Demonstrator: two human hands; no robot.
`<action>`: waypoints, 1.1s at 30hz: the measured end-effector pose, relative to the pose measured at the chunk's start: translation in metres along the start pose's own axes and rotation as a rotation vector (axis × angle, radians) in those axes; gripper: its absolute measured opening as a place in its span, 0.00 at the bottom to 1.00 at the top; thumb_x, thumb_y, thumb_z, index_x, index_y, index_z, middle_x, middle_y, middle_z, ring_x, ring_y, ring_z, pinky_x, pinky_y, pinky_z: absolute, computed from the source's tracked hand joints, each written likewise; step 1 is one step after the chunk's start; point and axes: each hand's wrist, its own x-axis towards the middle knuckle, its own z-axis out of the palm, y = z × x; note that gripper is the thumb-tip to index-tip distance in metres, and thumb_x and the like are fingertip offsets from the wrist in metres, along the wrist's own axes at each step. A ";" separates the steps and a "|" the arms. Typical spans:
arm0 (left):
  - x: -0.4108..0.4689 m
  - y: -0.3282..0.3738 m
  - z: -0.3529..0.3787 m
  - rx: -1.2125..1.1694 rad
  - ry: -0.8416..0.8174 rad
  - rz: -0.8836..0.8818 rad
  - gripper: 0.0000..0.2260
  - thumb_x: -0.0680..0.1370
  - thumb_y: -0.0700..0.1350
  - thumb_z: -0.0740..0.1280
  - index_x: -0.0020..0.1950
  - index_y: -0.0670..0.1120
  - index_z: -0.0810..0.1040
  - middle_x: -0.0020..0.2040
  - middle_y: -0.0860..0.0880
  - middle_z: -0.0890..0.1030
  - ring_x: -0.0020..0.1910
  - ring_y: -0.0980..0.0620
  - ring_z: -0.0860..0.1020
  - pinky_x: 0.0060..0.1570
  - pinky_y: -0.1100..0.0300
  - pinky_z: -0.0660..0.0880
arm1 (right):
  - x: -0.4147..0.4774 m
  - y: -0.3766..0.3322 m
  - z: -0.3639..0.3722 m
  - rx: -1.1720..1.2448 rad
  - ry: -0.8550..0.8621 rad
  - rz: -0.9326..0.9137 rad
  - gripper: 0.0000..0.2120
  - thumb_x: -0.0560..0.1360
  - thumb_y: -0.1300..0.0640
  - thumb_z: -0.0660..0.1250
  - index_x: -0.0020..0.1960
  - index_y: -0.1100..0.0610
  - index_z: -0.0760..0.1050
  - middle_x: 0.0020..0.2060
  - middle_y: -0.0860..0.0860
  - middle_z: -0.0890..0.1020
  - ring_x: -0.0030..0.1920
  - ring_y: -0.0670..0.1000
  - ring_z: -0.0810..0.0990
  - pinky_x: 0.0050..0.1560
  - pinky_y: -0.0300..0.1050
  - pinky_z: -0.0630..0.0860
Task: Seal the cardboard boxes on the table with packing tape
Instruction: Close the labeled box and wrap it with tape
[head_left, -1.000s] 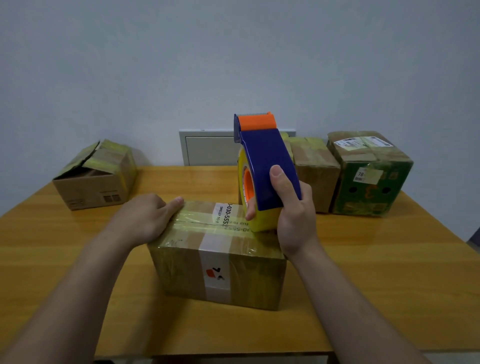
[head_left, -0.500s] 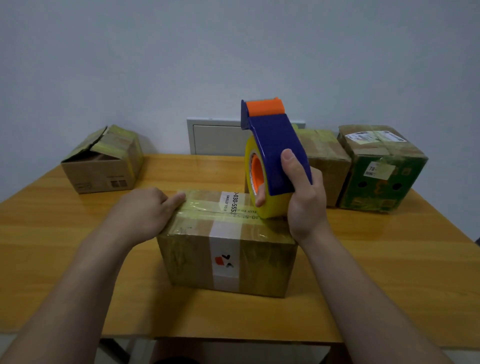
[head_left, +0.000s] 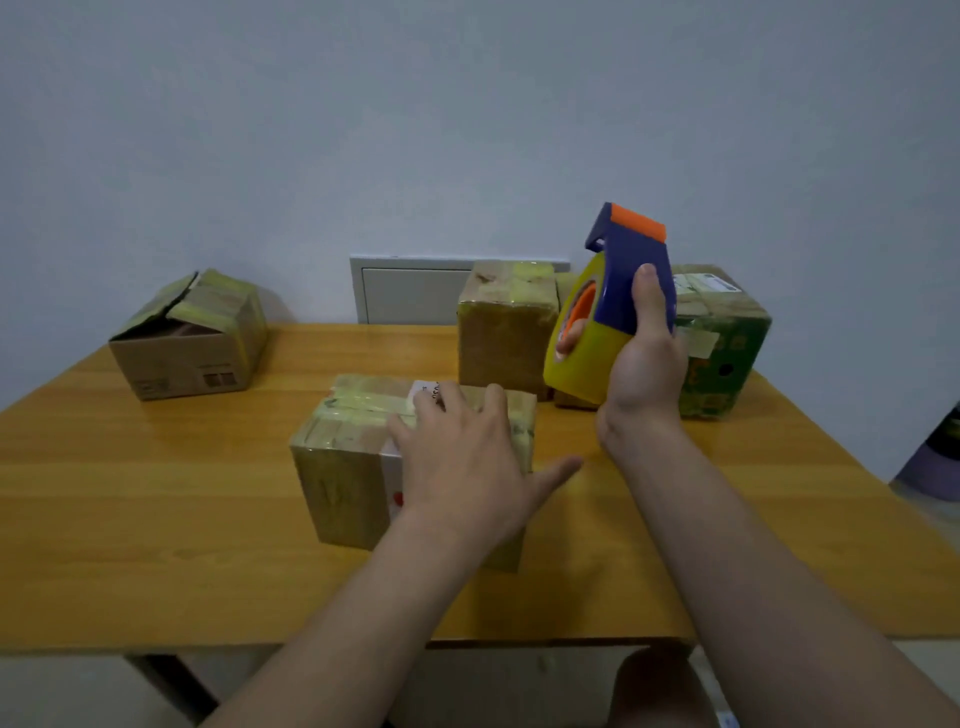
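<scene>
A taped cardboard box (head_left: 343, 467) with a white label sits in the middle of the wooden table (head_left: 156, 519). My left hand (head_left: 467, 462) lies flat on its top, fingers spread and straight. My right hand (head_left: 644, 358) grips a blue and orange tape dispenser (head_left: 631, 265) holding a yellow tape roll (head_left: 587, 364), lifted in the air to the right of the box. An open-flapped cardboard box (head_left: 192, 338) stands at the far left.
Against the wall stand a taped brown box (head_left: 506, 327) and a green box (head_left: 727, 353) with labels, partly hidden by the dispenser. A white wall panel (head_left: 410, 291) is behind them. A dark object (head_left: 940, 447) stands on the floor at far right.
My right hand lifted the dispenser off the box and moved it right. My left hand slid from the box's left end across onto the middle of its top.
</scene>
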 end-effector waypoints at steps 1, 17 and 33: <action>0.002 0.003 0.003 0.007 0.034 0.024 0.37 0.74 0.77 0.56 0.72 0.52 0.65 0.73 0.39 0.69 0.74 0.35 0.65 0.70 0.33 0.65 | 0.004 -0.005 -0.006 -0.011 0.009 0.020 0.22 0.78 0.37 0.65 0.47 0.56 0.83 0.33 0.55 0.84 0.31 0.54 0.83 0.36 0.48 0.81; 0.034 -0.078 -0.008 -0.628 -0.178 0.473 0.11 0.75 0.50 0.78 0.54 0.56 0.82 0.67 0.68 0.76 0.63 0.70 0.70 0.49 0.81 0.69 | 0.037 -0.060 -0.095 -0.081 -0.854 0.560 0.32 0.73 0.36 0.71 0.65 0.60 0.80 0.23 0.55 0.74 0.23 0.54 0.73 0.37 0.50 0.73; -0.001 -0.038 -0.059 -1.970 -0.521 -0.058 0.19 0.76 0.49 0.72 0.62 0.39 0.79 0.47 0.43 0.86 0.39 0.52 0.85 0.36 0.65 0.82 | 0.015 -0.076 -0.083 -0.164 -1.084 0.495 0.35 0.75 0.36 0.70 0.71 0.62 0.74 0.27 0.54 0.79 0.26 0.52 0.77 0.39 0.50 0.75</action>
